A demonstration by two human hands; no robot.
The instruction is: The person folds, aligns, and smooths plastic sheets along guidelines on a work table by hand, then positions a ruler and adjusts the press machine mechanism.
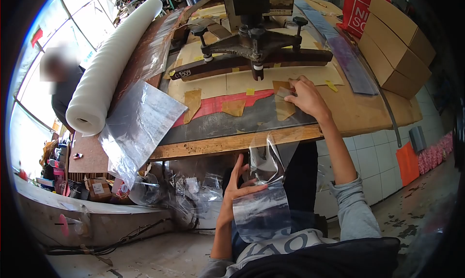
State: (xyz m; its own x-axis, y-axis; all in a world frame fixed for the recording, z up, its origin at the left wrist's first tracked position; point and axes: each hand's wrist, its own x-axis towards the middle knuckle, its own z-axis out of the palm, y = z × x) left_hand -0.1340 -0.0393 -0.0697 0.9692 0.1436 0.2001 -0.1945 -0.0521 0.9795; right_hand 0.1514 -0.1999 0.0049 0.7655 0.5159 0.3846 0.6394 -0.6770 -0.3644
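Plastic [261, 211] (clear) in left grip [237, 185]

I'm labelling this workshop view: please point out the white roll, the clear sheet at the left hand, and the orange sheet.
White roll [112, 62]: head view, middle of its long side.
Clear sheet [264, 210] at the left hand [232, 192]: head view, below the fingers.
Orange sheet [408, 164]: head view, middle.

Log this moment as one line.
left hand: touching clear plastic, below table edge | right hand: at brown patch | white roll: lying left
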